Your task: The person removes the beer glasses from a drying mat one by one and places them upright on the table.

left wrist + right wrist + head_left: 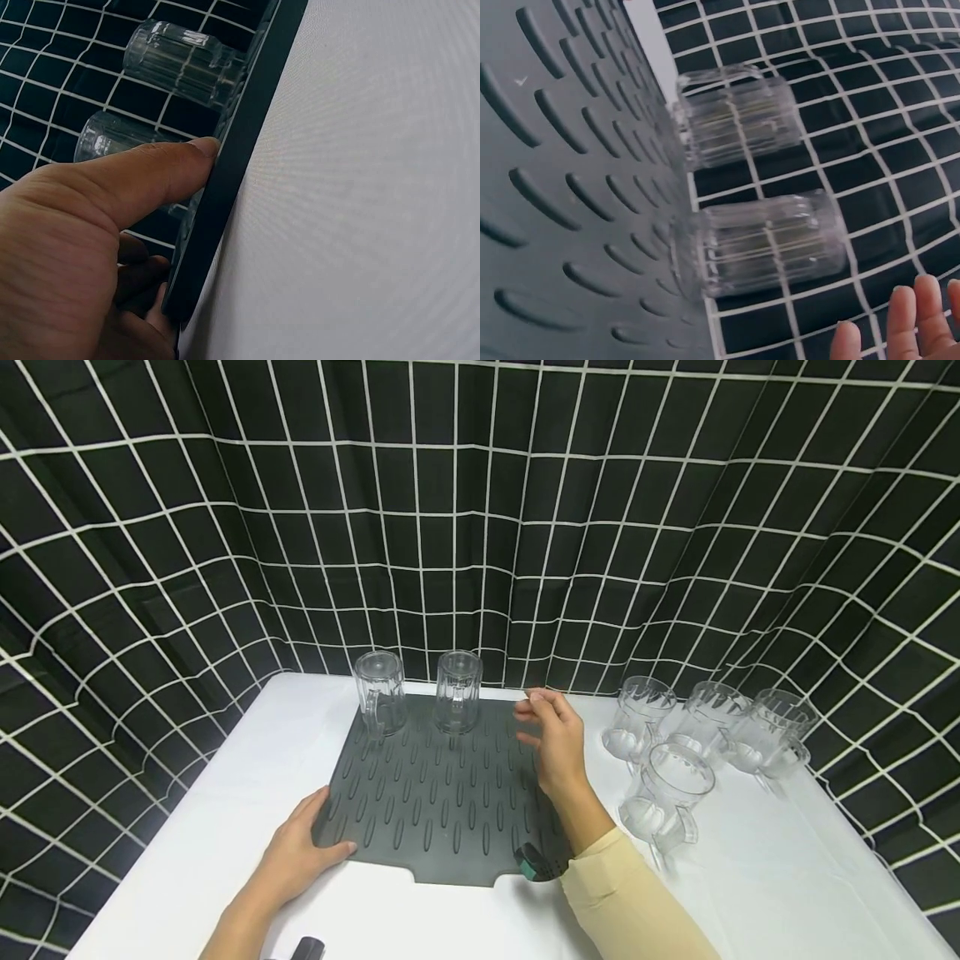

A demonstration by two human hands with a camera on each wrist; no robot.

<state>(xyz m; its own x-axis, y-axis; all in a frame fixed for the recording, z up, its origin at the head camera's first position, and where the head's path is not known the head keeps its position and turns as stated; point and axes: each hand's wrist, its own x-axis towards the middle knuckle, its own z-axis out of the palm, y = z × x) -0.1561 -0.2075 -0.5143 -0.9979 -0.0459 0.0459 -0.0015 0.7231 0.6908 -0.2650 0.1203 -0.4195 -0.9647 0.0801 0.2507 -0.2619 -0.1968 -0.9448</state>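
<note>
A dark grey drying mat [450, 793] with raised oval ridges lies on the white table. My left hand [296, 852] holds its near left corner, thumb [180, 169] on the front edge and fingers along the left side. Two clear glass mugs stand upside down at the mat's back: the left mug [381, 693] with its handle toward me, and another mug [457, 692] to its right. Over the mat's back right part my right hand [553, 731] hovers with loosely bent fingers and nothing in them, to the right of both mugs.
Right of the mat several clear glass mugs stand upright: one mug [667, 793] in front, the others, such as this mug [637, 714], in a row behind. A black curtain [420, 527] with a white grid surrounds the white table [787, 877]. A dark object [307, 948] shows at the bottom edge.
</note>
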